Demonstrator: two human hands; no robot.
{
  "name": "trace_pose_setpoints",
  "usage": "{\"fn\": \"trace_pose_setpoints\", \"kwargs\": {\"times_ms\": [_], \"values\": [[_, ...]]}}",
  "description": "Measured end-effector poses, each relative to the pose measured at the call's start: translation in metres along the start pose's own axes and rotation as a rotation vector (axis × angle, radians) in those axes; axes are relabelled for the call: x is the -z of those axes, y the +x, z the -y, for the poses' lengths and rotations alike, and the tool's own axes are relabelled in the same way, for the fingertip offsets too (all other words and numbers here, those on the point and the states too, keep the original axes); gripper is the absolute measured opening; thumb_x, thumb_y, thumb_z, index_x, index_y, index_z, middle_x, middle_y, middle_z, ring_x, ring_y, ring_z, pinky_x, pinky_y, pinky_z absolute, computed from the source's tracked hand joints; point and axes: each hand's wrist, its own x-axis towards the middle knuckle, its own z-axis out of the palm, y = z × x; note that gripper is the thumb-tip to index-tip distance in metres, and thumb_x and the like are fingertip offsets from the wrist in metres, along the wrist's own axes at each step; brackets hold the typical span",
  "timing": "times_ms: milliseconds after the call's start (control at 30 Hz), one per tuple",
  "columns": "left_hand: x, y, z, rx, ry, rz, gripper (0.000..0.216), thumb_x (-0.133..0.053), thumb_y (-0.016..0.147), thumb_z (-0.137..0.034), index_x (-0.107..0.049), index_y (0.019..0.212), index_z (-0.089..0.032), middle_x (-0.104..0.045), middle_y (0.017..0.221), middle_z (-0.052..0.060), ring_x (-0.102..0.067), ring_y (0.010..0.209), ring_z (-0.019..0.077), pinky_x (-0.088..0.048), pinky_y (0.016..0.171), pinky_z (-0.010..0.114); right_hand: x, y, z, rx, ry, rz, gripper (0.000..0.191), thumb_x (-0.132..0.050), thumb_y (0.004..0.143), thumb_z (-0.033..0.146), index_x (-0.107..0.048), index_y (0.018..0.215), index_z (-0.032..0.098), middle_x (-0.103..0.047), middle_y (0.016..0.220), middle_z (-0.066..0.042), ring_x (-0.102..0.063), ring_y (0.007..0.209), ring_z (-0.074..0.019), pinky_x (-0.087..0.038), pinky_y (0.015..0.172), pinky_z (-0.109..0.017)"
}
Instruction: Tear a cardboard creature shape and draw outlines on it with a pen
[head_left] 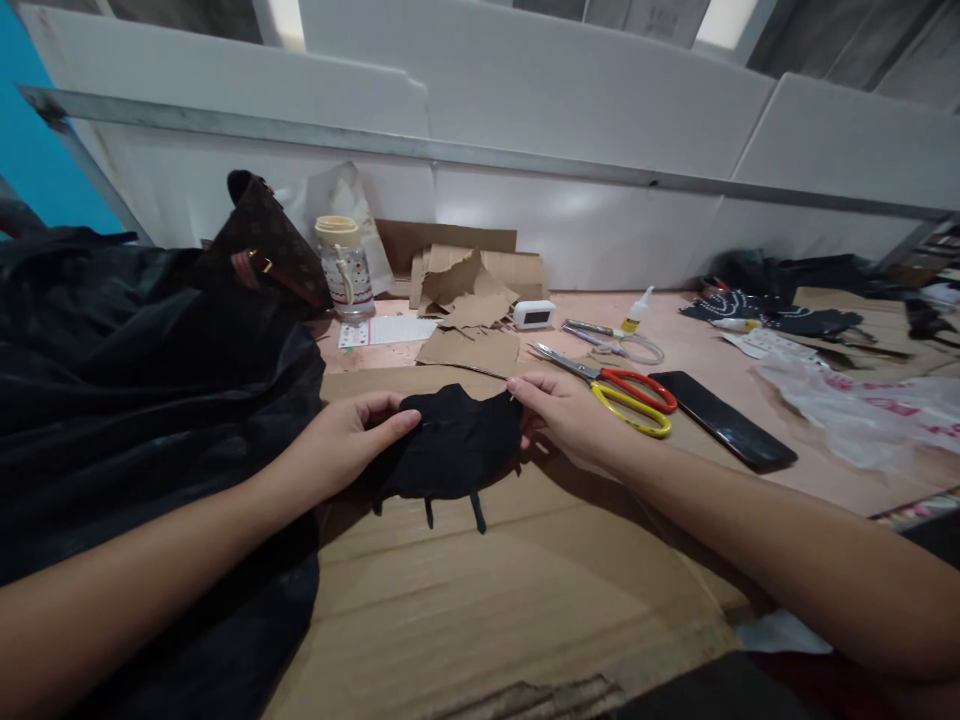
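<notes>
A piece of black fabric (454,445) with short narrow strips hanging from its lower edge is stretched between my hands, just over the cardboard sheet (480,610). My left hand (367,435) pinches its left side, thumb on top and the other fingers beneath. At its upper right corner, my right hand (551,415) grips the edge between thumb and index finger. Scissors with one red and one yellow handle (630,400) lie open beyond my right hand. The undersides of the fabric and most fingertips are hidden.
Black sheeting (172,420) heaps up on the left, beside a brown handbag (259,250) and a bottle (345,270). Torn cardboard pieces (472,290), a small white device (534,315) and a glue bottle (636,312) stand behind. Rightward lie a phone (724,420) and a plastic bag (862,410).
</notes>
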Motion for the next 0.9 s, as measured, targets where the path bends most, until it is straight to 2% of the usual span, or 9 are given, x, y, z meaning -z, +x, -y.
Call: {"fn": "trace_pose_setpoints", "kwargs": {"times_ms": [167, 267, 400, 533, 633, 733, 767, 833, 900], "values": [[-0.001, 0.001, 0.0, 0.002, 0.01, -0.028, 0.047, -0.082, 0.073, -0.064, -0.07, 0.082, -0.02, -0.065, 0.072, -0.004, -0.056, 0.063, 0.0094, -0.045, 0.054, 0.016, 0.001, 0.001, 0.0, 0.004, 0.1, -0.012, 0.036, -0.055, 0.098, 0.047, -0.062, 0.077, 0.019, -0.066, 0.062, 0.0, -0.062, 0.049, -0.0113, -0.051, 0.049, -0.022], [0.0, 0.001, 0.0, -0.015, 0.002, -0.043, 0.048, -0.08, 0.075, -0.065, -0.07, 0.086, -0.02, -0.069, 0.078, -0.001, -0.06, 0.065, 0.0118, -0.049, 0.055, 0.019, 0.003, 0.002, -0.002, -0.03, 0.072, 0.023, 0.033, -0.064, 0.094, 0.05, -0.064, 0.082, 0.019, -0.069, 0.064, 0.0, -0.064, 0.05, -0.0108, -0.051, 0.048, -0.02], [0.001, 0.0, -0.001, -0.041, -0.023, -0.077, 0.051, -0.079, 0.075, -0.067, -0.067, 0.089, -0.02, -0.069, 0.077, -0.001, -0.062, 0.063, 0.0139, -0.052, 0.055, 0.023, 0.003, 0.002, -0.001, -0.1, -0.003, 0.165, 0.017, -0.071, 0.091, 0.035, -0.063, 0.092, 0.019, -0.077, 0.074, -0.002, -0.07, 0.057, -0.0112, -0.052, 0.049, -0.018], [0.0, 0.002, 0.002, -0.08, 0.015, -0.099, 0.05, -0.077, 0.078, -0.066, -0.066, 0.092, -0.019, -0.07, 0.08, 0.0, -0.064, 0.067, 0.0142, -0.052, 0.057, 0.023, -0.001, 0.001, 0.001, -0.164, -0.022, 0.179, 0.017, -0.068, 0.093, 0.029, -0.059, 0.084, 0.018, -0.079, 0.076, -0.005, -0.068, 0.052, -0.0091, -0.049, 0.044, -0.015], [0.001, 0.004, 0.005, -0.088, 0.06, -0.076, 0.054, -0.079, 0.077, -0.063, -0.067, 0.104, -0.018, -0.074, 0.094, 0.004, -0.069, 0.081, 0.0195, -0.058, 0.07, 0.029, -0.001, 0.001, -0.001, -0.169, -0.024, 0.163, 0.018, -0.066, 0.096, 0.031, -0.06, 0.084, 0.018, -0.079, 0.075, -0.005, -0.069, 0.052, -0.0097, -0.052, 0.046, -0.015], [0.004, 0.004, 0.006, -0.098, 0.22, -0.098, 0.066, -0.074, 0.081, -0.061, -0.062, 0.128, -0.017, -0.074, 0.1, 0.008, -0.071, 0.09, 0.0261, -0.06, 0.08, 0.041, 0.002, 0.002, -0.002, -0.188, 0.006, 0.215, 0.02, -0.064, 0.098, 0.031, -0.061, 0.083, 0.017, -0.079, 0.076, -0.007, -0.071, 0.053, -0.0112, -0.056, 0.048, -0.017], [0.005, 0.003, 0.006, -0.149, 0.332, -0.133, 0.069, -0.072, 0.083, -0.059, -0.058, 0.137, -0.017, -0.074, 0.104, 0.009, -0.07, 0.092, 0.0273, -0.059, 0.083, 0.045, 0.002, 0.001, -0.002, -0.213, 0.022, 0.237, 0.021, -0.063, 0.099, 0.03, -0.062, 0.082, 0.016, -0.079, 0.075, -0.007, -0.07, 0.053, -0.0114, -0.056, 0.048, -0.018], [0.005, 0.0, 0.004, -0.348, 0.623, -0.206, 0.068, -0.066, 0.09, -0.051, -0.051, 0.147, -0.018, -0.07, 0.118, 0.013, -0.067, 0.103, 0.03, -0.055, 0.092, 0.051, 0.002, 0.001, 0.0, -0.274, 0.049, 0.265, 0.025, -0.059, 0.101, 0.028, -0.064, 0.08, 0.015, -0.078, 0.072, -0.008, -0.069, 0.05, -0.0112, -0.056, 0.047, -0.018], [0.001, -0.006, 0.002, -0.6, 0.896, -0.209, 0.052, -0.06, 0.097, -0.041, -0.057, 0.145, -0.021, -0.063, 0.133, 0.014, -0.061, 0.119, 0.0321, -0.049, 0.103, 0.054, 0.001, 0.0, 0.001, -0.312, 0.073, 0.275, 0.029, -0.056, 0.103, 0.027, -0.066, 0.079, 0.013, -0.078, 0.071, -0.008, -0.068, 0.048, -0.0107, -0.056, 0.046, -0.018]]}}
